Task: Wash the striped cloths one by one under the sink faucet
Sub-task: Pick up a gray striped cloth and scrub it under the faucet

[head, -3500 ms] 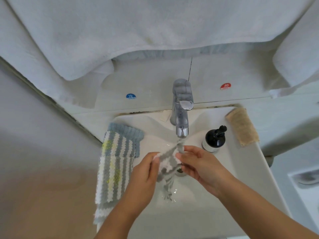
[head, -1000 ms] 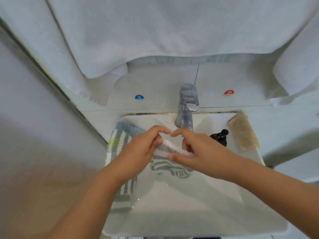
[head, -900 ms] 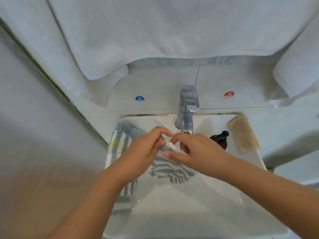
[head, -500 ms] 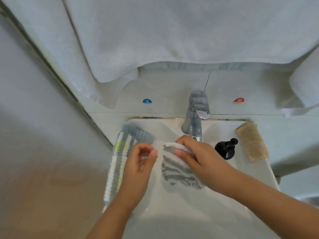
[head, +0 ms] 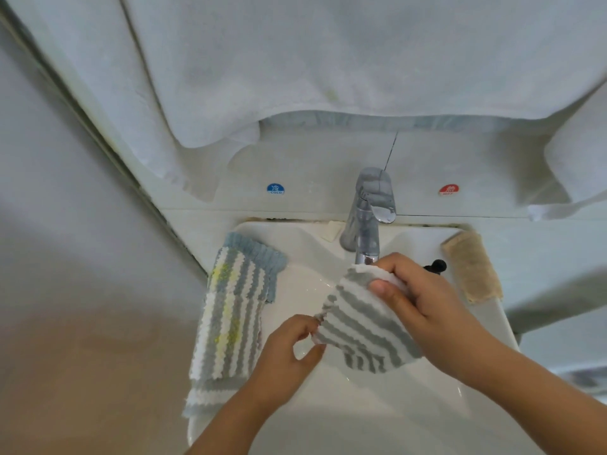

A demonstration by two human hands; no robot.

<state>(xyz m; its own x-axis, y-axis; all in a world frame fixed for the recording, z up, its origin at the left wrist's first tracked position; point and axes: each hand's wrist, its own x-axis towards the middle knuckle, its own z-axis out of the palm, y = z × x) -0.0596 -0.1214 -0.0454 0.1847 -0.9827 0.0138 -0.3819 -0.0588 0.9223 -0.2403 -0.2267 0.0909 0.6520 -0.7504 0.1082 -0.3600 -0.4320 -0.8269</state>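
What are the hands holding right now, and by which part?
Both hold the grey-and-white striped cloth over the sink. The right hand grips its top edge just below the faucet; the left hand pinches its lower left corner.

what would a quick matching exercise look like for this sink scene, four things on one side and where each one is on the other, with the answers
Things:
1. grey striped cloth
2. blue and yellow striped cloth
3. tan cloth
4. blue cold sticker

Places:
A. on the wall, left of the faucet
B. draped over the left rim of the sink
C. lying on the sink's right back corner
D. held between the left hand and right hand, below the spout

Pairs: 1-D, 2-B, 3-C, 4-A
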